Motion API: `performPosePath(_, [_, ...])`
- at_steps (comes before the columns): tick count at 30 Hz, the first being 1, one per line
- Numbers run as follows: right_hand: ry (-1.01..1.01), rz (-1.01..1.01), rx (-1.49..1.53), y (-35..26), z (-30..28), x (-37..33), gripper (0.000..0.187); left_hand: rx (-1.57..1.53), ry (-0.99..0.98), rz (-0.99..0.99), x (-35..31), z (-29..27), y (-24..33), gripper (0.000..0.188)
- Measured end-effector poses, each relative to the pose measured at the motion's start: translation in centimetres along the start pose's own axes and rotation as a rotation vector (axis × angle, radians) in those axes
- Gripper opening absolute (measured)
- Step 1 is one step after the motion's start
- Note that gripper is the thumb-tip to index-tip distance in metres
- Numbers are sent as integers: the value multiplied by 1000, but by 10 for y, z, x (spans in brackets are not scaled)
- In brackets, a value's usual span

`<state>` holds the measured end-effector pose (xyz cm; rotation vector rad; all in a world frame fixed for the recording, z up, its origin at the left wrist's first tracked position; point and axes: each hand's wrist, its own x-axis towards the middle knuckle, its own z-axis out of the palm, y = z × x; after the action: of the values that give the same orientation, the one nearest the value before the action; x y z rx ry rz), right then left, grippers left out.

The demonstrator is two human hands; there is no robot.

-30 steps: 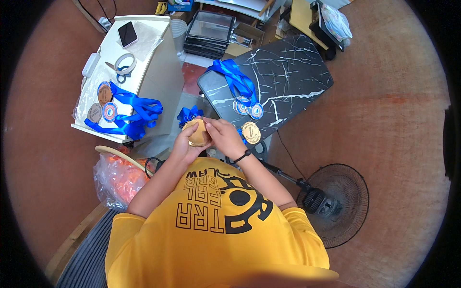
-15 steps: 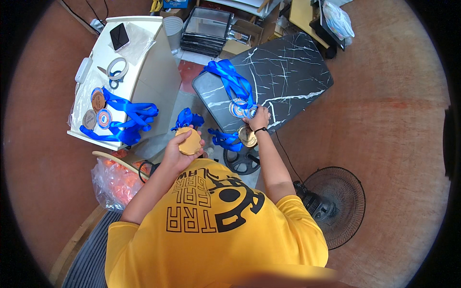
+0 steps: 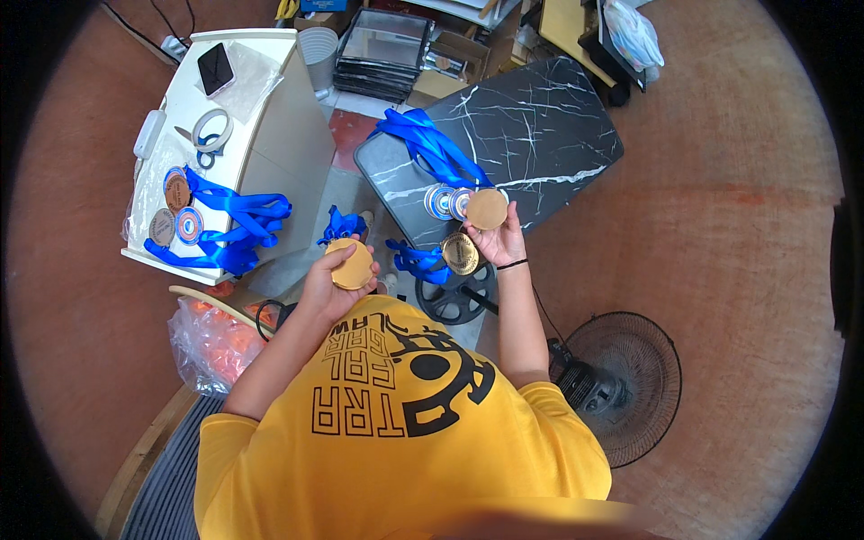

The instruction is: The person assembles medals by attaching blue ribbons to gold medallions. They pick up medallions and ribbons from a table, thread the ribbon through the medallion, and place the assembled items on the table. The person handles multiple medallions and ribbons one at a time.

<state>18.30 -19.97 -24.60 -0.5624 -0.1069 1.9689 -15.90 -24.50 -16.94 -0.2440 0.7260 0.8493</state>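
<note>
My left hand (image 3: 321, 286) is closed around gold medals (image 3: 352, 266), plain face up; how many are stacked there I cannot tell. A bunched blue ribbon (image 3: 342, 223) shows just beyond its fingers. Over the near edge of the black marbled table (image 3: 531, 117), my right hand (image 3: 505, 241) grips another medal (image 3: 487, 209) by its rim, its blank gold side facing up. Right beside it, medals with blue-and-white faces (image 3: 438, 202) lie on the tabletop, their blue ribbons (image 3: 427, 144) stretching away. At the table's near edge is an engraved gold medal (image 3: 460, 254) with a blue ribbon (image 3: 419, 261).
On the left, a white cabinet (image 3: 270, 135) carries several medals (image 3: 177, 192) with ribbons, scissors (image 3: 206, 155), a tape roll (image 3: 216, 126) and a phone (image 3: 215, 70). A black fan (image 3: 621, 387) stands at right. Stacked dark frames (image 3: 382, 54) sit behind.
My right hand has lifted a medal from the group on the table and tilted its plain gold side upward. My left hand keeps its hold, nearly unmoved.
</note>
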Motion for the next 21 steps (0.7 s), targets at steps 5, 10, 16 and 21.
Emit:
performPosePath(5, [-169, 100, 248, -3, 7, 3, 60, 22, -8, -21, -1, 3, -3, 25])
performPosePath(10, [315, -88, -213, -19, 0, 13, 43, 5, 1, -26, -2, 1, -4, 26])
performPosePath(16, [1020, -376, -1961, -8, -13, 34, 39, 24, 34, -22, -3, -2, -5, 26])
performPosePath(21, [954, -36, -2217, 30, -19, 56, 45, 44, 34, -29, -3, -5, -6, 26])
